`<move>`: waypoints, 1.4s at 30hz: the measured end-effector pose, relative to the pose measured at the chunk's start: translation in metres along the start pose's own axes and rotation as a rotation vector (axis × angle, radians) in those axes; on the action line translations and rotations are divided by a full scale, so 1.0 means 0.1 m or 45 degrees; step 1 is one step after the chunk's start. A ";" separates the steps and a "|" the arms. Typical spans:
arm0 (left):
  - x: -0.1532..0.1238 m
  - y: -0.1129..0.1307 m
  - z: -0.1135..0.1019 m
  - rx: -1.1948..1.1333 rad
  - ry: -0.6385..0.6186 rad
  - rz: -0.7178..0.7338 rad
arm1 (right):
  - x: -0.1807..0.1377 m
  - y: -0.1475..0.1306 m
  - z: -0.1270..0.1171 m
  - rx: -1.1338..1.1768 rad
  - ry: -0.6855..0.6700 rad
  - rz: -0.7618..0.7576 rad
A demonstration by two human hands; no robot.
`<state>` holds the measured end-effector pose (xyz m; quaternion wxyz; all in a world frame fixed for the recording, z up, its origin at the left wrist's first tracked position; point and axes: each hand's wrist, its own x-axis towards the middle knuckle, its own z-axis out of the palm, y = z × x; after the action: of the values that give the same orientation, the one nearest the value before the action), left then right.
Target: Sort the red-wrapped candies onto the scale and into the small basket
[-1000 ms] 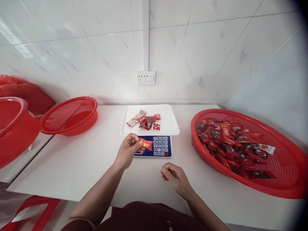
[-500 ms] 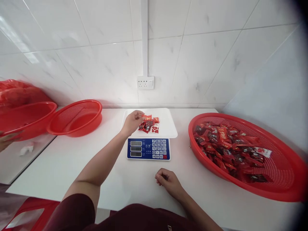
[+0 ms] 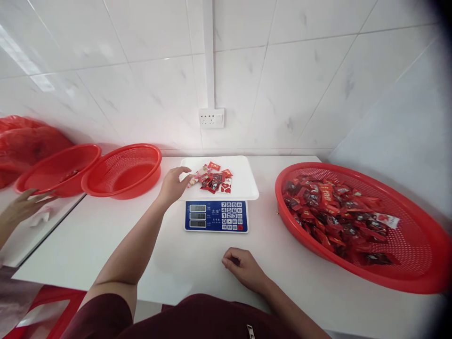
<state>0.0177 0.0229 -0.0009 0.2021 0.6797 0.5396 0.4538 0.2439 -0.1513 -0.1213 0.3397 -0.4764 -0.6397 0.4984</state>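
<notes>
My left hand [image 3: 174, 185] is at the left edge of the scale's white tray [image 3: 246, 181], thumb and forefinger apart and nothing held between them. Right beside its fingertips lies a small pile of wrapped candies [image 3: 213, 180], mostly red and dark, with some pale pink wrappers at the left. Below the tray is the blue scale panel [image 3: 216, 216] with its displays and keys. My right hand [image 3: 244, 269] rests on the white table in front of the scale, its fingers curled into a loose fist; no object shows in it.
A big red basket [image 3: 416, 245] of wrapped candies [image 3: 328, 212] stands at the right. On the left are a red basket [image 3: 123, 174] and another red basket [image 3: 52, 172], where a co-worker's hand [image 3: 26, 207] touches the rim. Behind is a tiled wall with a socket [image 3: 212, 118].
My left hand has drawn back left from the pile and its fingers have parted. Pale pink wrapped candies now show there. The co-worker's hand and the far-left basket have shifted right.
</notes>
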 end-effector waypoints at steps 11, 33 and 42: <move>-0.25 -0.69 -0.85 1.152 -0.052 -0.329 | -0.02 0.04 -0.02 -0.054 -0.096 0.076; 0.71 0.18 0.71 0.928 -0.760 0.452 | 0.00 0.07 0.03 -0.037 -0.050 0.109; 0.98 0.20 0.96 1.085 -0.835 0.435 | 0.01 0.04 0.02 -0.043 -0.053 0.106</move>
<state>0.1094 0.1267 0.0046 -0.0095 0.8845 0.4663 -0.0128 0.2433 -0.1511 -0.1259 0.2972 -0.4979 -0.6345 0.5111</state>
